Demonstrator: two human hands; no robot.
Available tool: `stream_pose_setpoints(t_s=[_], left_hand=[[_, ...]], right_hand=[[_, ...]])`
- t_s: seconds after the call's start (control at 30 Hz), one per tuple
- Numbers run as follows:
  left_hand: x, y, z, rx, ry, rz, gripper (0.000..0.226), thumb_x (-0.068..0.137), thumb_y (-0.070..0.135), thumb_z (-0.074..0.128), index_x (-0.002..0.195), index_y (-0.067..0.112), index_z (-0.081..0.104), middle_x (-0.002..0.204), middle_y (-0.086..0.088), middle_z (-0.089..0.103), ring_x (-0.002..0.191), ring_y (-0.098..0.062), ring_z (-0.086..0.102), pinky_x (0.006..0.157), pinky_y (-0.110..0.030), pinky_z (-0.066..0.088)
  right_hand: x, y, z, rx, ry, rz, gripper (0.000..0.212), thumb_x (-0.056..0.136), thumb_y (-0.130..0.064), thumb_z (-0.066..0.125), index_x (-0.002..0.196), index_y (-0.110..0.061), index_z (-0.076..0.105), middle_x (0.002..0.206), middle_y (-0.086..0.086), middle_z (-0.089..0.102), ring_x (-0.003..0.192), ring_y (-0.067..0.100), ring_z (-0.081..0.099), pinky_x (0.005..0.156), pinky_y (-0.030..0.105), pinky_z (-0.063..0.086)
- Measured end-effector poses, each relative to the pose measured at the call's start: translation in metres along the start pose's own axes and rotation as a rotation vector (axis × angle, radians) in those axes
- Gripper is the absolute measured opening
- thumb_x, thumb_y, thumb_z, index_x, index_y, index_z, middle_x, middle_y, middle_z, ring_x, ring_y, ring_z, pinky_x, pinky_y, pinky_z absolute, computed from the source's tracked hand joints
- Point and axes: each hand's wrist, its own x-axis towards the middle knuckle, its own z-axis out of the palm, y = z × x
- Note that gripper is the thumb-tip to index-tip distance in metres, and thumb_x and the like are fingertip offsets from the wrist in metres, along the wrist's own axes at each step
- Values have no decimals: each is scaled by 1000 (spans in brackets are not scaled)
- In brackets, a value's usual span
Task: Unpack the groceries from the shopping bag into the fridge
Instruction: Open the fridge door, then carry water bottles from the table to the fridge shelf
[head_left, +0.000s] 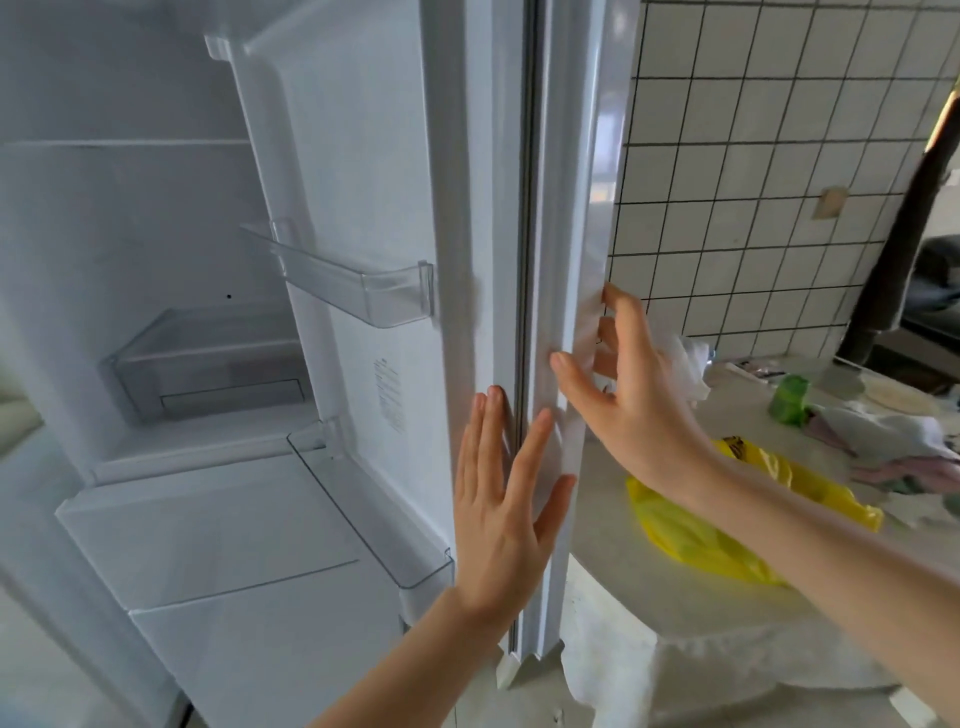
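Note:
The white fridge door stands open, its inner side facing me, with clear door bins holding nothing. My left hand lies flat with straight fingers against the door's inner edge by the seal. My right hand is at the door's outer edge, thumb on the near face and fingers curled round the edge. The fridge interior shows bare shelves and a clear drawer. A yellow shopping bag lies on the round table to the right.
On the table behind the yellow bag are a green item, white plastic bags and a white plate. A white tiled wall rises behind the table. A dark doorway is at far right.

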Motion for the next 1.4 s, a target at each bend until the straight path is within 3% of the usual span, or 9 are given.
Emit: stream_pose_setpoints(t_s=[0.1,0.4,0.6,0.83,0.93,1.1,1.17,1.23,1.4], left_hand=[[1,6,4,6,13,-35,56,95,26,61,143,17,35,156,-19,18,146,-37,17,113,-56,29],[-7,41,22,122,86,-198,60,88,6,65,141,14,37,156,-17,25,146,-31,22,110,-57,31],[-31,95,63,151,102,-177,65,77,-11,63,133,13,43,148,-12,39,144,-31,28,114,-55,28],[-58,126,130,29,-183,-205,57,75,-13,61,125,15,53,145,-4,45,143,-24,32,111,-50,34],[-66,129,162,-36,-301,-244,48,76,-12,59,118,12,60,143,-1,47,141,-19,34,109,-43,37],[-70,132,227,-203,-388,-331,41,80,-9,55,113,14,61,139,5,50,137,-10,37,109,-15,28],[-70,130,259,-246,-428,-325,42,79,-9,54,113,15,61,135,7,51,134,-9,40,107,-14,31],[-69,127,294,-289,-471,-302,44,77,-9,55,113,16,61,131,10,52,130,-10,44,104,-15,35],[-65,110,382,-334,-666,-176,41,76,-2,53,112,14,62,129,2,56,130,-10,40,108,-15,31]], right_hand=[[1,3,-5,-19,-10,-45,52,91,-34,59,134,-21,33,90,-1,64,85,12,65,76,36,54],[-1,24,-42,94,-224,-39,51,92,-27,59,137,-21,36,126,-10,55,111,2,58,88,29,54],[-26,78,-93,48,-241,-1,45,93,-22,57,135,-16,43,124,-7,55,114,6,55,86,24,53],[-67,164,-160,-22,-229,183,35,94,-17,55,128,-14,49,116,-4,60,105,2,58,77,4,45],[-85,205,-185,-78,-221,275,33,93,-16,56,126,-14,51,112,-5,61,103,2,59,79,8,46],[-118,275,-221,-215,-237,383,35,92,-14,59,126,-11,52,109,-4,64,101,4,60,84,15,48],[-131,305,-231,-250,-258,439,34,90,-13,61,123,-10,55,107,-4,65,101,7,61,90,29,51],[-139,333,-239,-268,-281,515,33,89,-13,63,122,-12,56,106,-4,64,102,10,61,91,35,51],[-147,402,-251,-422,-430,570,33,89,-15,63,121,-10,58,117,5,63,109,21,60,84,19,42]])
